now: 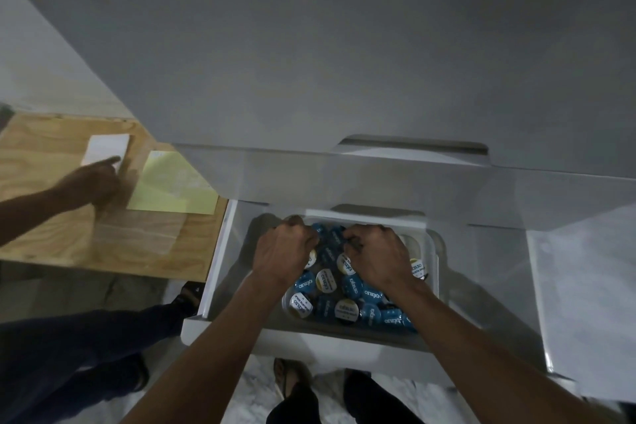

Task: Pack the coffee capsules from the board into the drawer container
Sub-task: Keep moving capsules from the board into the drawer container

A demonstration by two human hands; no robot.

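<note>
An open white drawer (220, 251) holds a clear plastic container (432, 251) filled with several coffee capsules (325, 280), blue and white-gold lidded. My left hand (284, 251) and my right hand (377, 260) are both down inside the container, fingers curled among the capsules at its far end. What the fingertips grip is hidden by the backs of the hands. The wooden board (51, 213) lies to the left of the drawer; no capsules show on it.
Another person's hand (93, 179) points at a white card (106, 148) on the board, next to a yellow paper (175, 184). That person's legs (69, 348) stand at lower left. A white cabinet front (344, 62) rises above the drawer. My feet (292, 379) are below.
</note>
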